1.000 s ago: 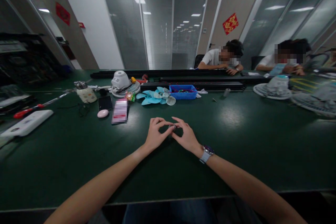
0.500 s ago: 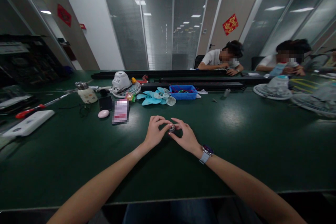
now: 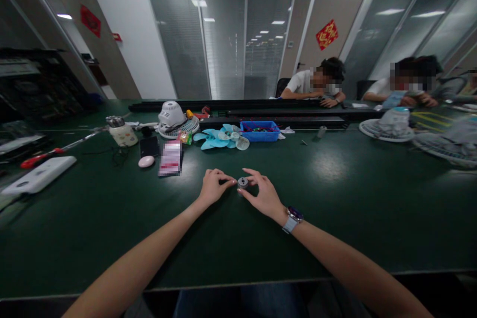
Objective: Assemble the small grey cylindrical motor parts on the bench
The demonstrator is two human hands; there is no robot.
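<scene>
Left hand (image 3: 213, 188) and right hand (image 3: 266, 195) bare, forearms (image 3: 149, 254) bare too. Right wrist (image 3: 279, 212) has dark-faced, silvery-rimmed watch (image 3: 295, 213), pale grey strap (image 3: 289, 225). Dark blue trousers (image 3: 238, 304), denim-looking, at bottom edge; fabric detail too dim.

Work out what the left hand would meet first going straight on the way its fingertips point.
The left hand would likely meet the round metal part in the grasp of the right hand; depth is hard to judge.
</scene>
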